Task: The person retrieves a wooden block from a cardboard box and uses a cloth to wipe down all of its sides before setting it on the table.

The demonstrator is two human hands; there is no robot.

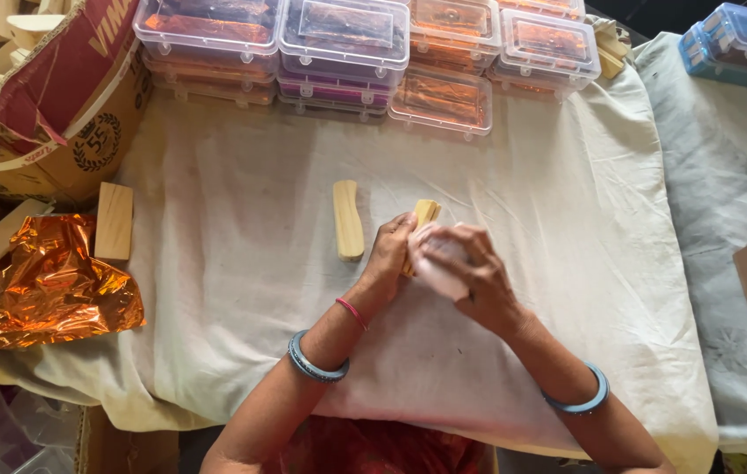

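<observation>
- Left hand (388, 254) is wrapped around a small pale wooden block (423, 216), gripping its lower half so only the top end pokes out above my fingers.
- Right hand (470, 272) is pressing a thin whitish sheet (439, 263) against that block, fingers spread over it. Can't tell if it's tissue or film.
- Block looks light and stiff, smooth sides, so I'd guess a pinch on the long edges is plenty. The sheet looks flimsy and probably tears or creases easily.
- Just left of my left hand, a second wooden piece (348, 219) lies flat on the white cloth (242, 263) covering the counter.
- Far left: crumpled orange foil (49, 281), another block (114, 220) and a cardboard box (49, 105).
- Beyond my hands, stacked clear plastic boxes (343, 44) with filled ones inside.
</observation>
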